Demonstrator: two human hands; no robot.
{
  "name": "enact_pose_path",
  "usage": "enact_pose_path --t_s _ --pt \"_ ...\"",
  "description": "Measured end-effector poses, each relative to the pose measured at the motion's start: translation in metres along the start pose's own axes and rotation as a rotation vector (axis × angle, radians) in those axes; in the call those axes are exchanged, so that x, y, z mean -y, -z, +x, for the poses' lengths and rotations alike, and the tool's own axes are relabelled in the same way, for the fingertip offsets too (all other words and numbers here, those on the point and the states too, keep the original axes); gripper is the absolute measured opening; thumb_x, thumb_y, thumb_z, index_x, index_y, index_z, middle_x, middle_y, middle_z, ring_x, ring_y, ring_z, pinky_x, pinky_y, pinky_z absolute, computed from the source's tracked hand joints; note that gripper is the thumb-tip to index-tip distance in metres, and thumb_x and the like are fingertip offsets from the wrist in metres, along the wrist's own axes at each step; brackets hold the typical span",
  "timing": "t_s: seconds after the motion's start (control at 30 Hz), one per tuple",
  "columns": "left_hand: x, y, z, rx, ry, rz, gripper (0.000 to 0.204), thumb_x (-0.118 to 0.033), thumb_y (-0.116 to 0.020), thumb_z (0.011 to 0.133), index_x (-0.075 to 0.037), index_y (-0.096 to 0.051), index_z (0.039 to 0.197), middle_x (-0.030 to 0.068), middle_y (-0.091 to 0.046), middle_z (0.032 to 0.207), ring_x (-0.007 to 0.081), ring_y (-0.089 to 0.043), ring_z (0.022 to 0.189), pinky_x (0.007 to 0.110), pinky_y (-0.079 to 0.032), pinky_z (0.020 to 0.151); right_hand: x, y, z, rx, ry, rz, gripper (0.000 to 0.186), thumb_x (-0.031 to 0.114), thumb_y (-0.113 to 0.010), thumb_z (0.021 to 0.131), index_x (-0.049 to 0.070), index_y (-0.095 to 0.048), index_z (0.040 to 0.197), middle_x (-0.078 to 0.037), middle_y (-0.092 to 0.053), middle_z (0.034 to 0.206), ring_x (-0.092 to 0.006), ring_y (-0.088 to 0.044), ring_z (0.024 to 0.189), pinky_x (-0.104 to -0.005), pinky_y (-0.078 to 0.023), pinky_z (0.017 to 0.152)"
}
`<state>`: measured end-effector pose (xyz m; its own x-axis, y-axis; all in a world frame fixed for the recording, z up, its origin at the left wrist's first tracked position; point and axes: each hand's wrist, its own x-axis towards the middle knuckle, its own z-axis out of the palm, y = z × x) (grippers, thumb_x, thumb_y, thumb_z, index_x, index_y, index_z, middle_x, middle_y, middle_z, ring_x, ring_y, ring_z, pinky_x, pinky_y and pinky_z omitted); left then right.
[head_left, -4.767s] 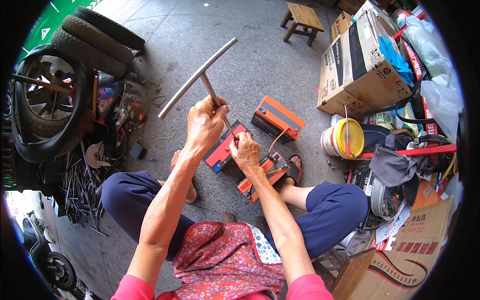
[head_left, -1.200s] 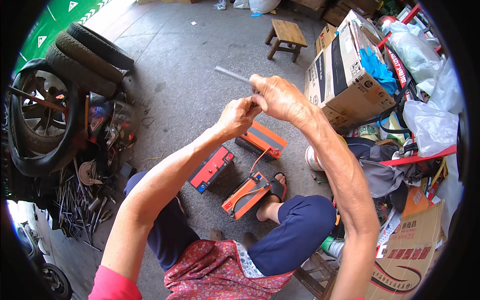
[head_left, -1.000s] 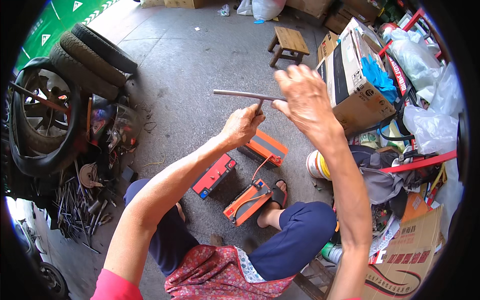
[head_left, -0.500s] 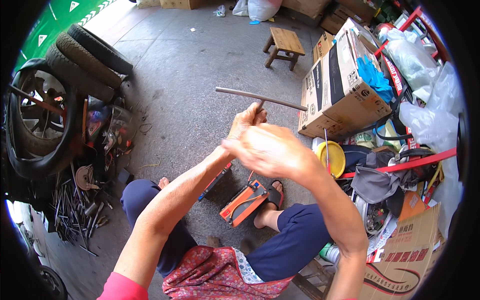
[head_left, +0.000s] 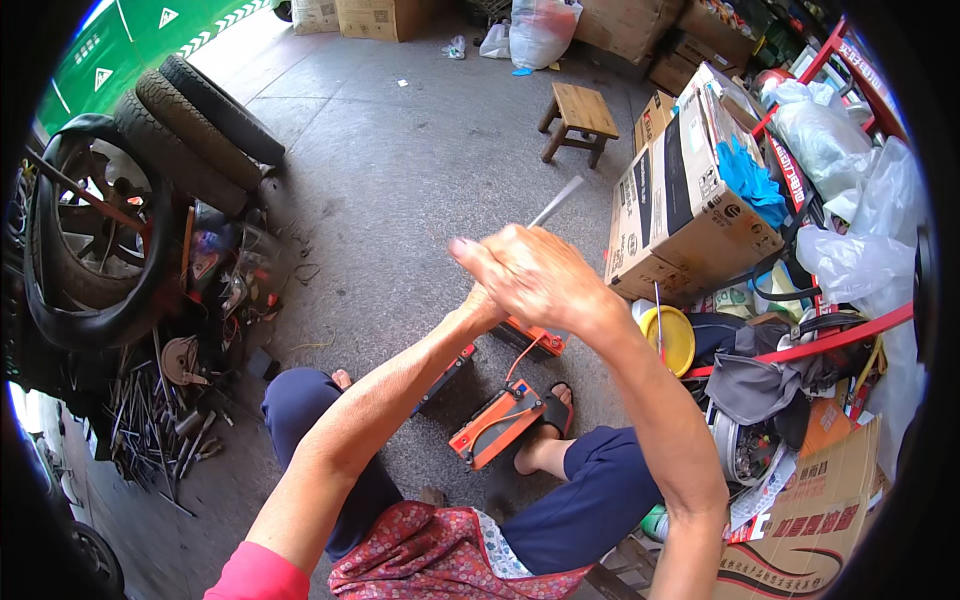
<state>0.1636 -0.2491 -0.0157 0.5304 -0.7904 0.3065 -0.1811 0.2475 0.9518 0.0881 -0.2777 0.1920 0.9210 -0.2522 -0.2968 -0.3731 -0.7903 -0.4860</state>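
Note:
My right hand (head_left: 535, 275) is in front of my left hand (head_left: 482, 305) above the middle of the floor, and its thumb points left. Its fingers curl away from me, apparently round a T-handled metal tool. Past the knuckles one end of that T-handled tool (head_left: 556, 202) sticks out, smeared by motion. Only the wrist side of my left hand shows; its fingers are behind the right hand, on the tool's hidden stem. Below, between my feet, lies an orange-and-black battery (head_left: 497, 425) with an orange wire. Another orange battery (head_left: 535, 338) and a dark one (head_left: 445, 378) are partly covered by my arms.
Tyres (head_left: 200, 130) and a wheel rim (head_left: 100, 215) stand at left, above a heap of metal hand tools (head_left: 165, 420). A wooden stool (head_left: 580, 118) is ahead. At right are a large carton (head_left: 665, 190), blue gloves (head_left: 750, 180), a yellow tub (head_left: 668, 340) and plastic bags.
The tool's crossbar has swung from lying sideways to pointing away and right. My right hand has moved up over the left hand, which it now mostly hides. The view has shifted slightly.

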Motion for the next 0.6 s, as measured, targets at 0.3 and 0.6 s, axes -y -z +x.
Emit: enact_pose_path --t_s 0.3,0.6 --pt "-0.004 0.005 -0.003 0.137 0.178 -0.057 0.014 -0.018 -0.051 0.104 -0.006 -0.057 0.105 0.0004 -0.062 0.085 0.0088 -0.062 0.085 0.027 -0.05 0.063 -0.039 0.053 -0.008 -0.219 -0.208 0.049 0.052 0.045 -0.048 0.098 0.001 -0.062 0.123 -0.022 -0.072 0.09 -0.0333 -0.072 0.083 -0.0464 -0.056 0.078" --pt "-0.018 0.011 0.0 0.03 -0.002 0.242 0.01 -0.011 -0.057 0.098 -0.002 -0.058 0.103 0.0118 -0.065 0.079 0.0201 -0.064 0.071 0.036 -0.051 0.067 -0.003 0.036 -0.021 0.302 0.018 0.263 0.049 0.041 -0.051 0.096 -0.003 -0.07 0.092 -0.013 -0.066 0.06 -0.0231 -0.067 0.059 -0.0369 -0.056 0.066"
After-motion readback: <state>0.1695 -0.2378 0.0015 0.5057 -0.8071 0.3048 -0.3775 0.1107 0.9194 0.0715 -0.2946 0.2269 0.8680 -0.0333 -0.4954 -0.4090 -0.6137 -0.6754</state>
